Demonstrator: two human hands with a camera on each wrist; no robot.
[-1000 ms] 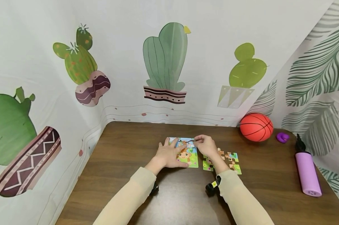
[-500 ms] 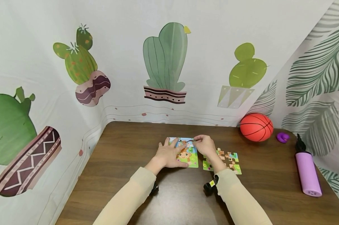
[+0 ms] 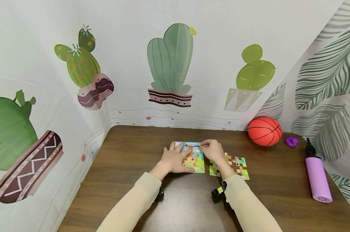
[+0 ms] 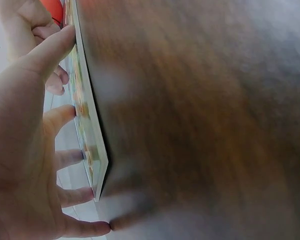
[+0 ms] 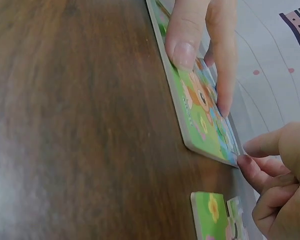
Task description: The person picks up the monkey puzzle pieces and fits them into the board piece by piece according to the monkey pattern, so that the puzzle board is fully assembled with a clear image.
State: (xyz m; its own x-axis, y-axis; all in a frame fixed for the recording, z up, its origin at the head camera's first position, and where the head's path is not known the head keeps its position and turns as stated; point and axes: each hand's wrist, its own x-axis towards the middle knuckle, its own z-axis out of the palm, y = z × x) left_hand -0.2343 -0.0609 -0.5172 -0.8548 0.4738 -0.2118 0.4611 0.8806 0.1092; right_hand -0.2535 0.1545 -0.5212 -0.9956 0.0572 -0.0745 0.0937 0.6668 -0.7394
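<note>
A jigsaw puzzle (image 3: 200,166) with a monkey picture lies flat on the brown table. My left hand (image 3: 175,158) rests spread over its left part, thumb along the near edge. In the left wrist view, the fingertips (image 4: 67,114) press down on the picture. At the puzzle's upper right, my right hand (image 3: 212,149) pinches a puzzle piece (image 3: 197,149) by its edge, the other fingers curled. The right wrist view has this thumb and forefinger right at the puzzle's border; most of the piece is hidden there. Several puzzle pieces (image 3: 242,162) lie to the right, partly under the right forearm.
An orange-red ball (image 3: 265,131) with basketball lines sits at the back right. Beside it is a small purple toy duck (image 3: 292,141). A pink-purple hand pump (image 3: 318,178) lies along the right side. A printed cactus cloth (image 3: 128,80) hangs behind the table.
The piece at the puzzle's upper right, tilted before, now lies flatter, and its dark branch line runs on from the neighbouring picture. My right hand shifted slightly; the left hand stayed put.
</note>
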